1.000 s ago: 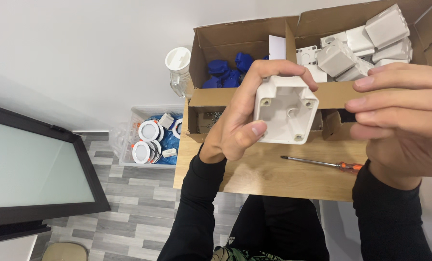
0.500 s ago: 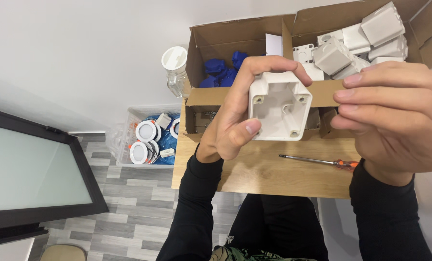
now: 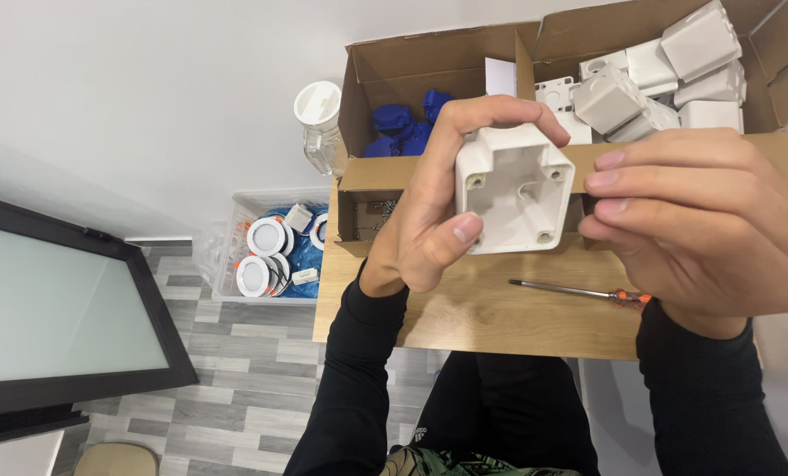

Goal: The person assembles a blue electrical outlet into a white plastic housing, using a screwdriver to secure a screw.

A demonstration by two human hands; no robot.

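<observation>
My left hand [image 3: 429, 211] is wrapped around a white square junction box [image 3: 517, 187], thumb pressed on its lower left corner, fingers curled over the top edge. The box's open hollow faces me, screw posts showing in the corners. It's up in the air above the middle of the wooden table [image 3: 491, 313], in front of the cardboard box [image 3: 429, 62]. My right hand [image 3: 707, 220] sits just beside the junction box's right side, fingers stretched flat and together, tips at its edge; whether they press on it I can't tell. It holds nothing else. Down on the table, towards the right edge, lies a screwdriver [image 3: 579, 292] with an orange handle. At the back right, more white boxes [image 3: 667, 75] are piled up in the cardboard. Blue parts [image 3: 403, 123] fill the left compartment.
</observation>
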